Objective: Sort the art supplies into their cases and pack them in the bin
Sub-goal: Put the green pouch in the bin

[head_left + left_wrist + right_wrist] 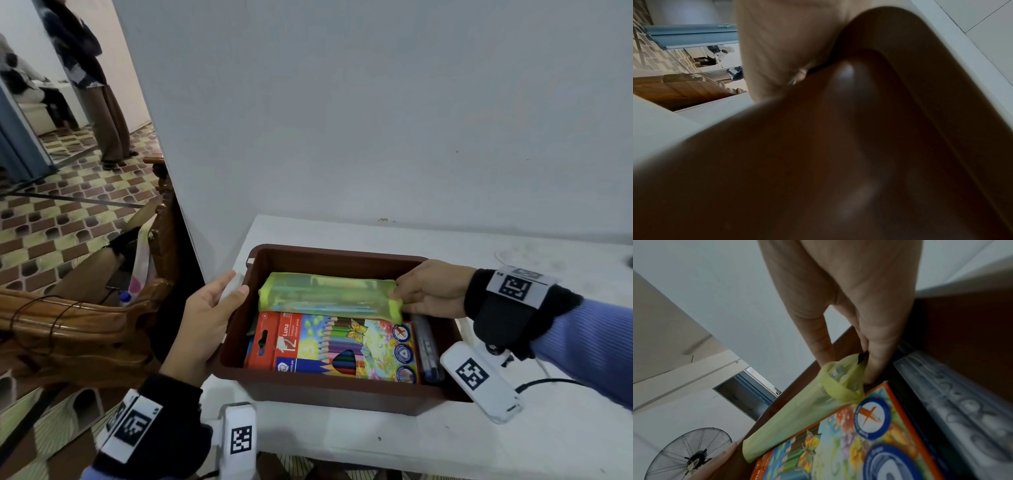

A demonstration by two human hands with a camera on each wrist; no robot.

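A brown plastic bin (329, 394) stands on the white table. Inside it, a see-through yellow-green pencil pouch (329, 296) lies along the far side, partly over an orange box of coloured pencils (346, 346). My right hand (428, 289) pinches the pouch's right end (840, 382) between thumb and fingers, inside the bin. A dark marker pack (428, 349) lies along the bin's right wall. My left hand (209, 315) grips the bin's left rim, thumb over the edge. The left wrist view shows only the blurred brown bin wall (838, 162) up close.
The table (411, 442) ends just left of the bin, where a carved wooden chair (85, 329) stands. A grey wall rises right behind the table. A black cable (548, 382) lies at the right. A person stands in the far doorway. A floor fan (688, 456) shows in the right wrist view.
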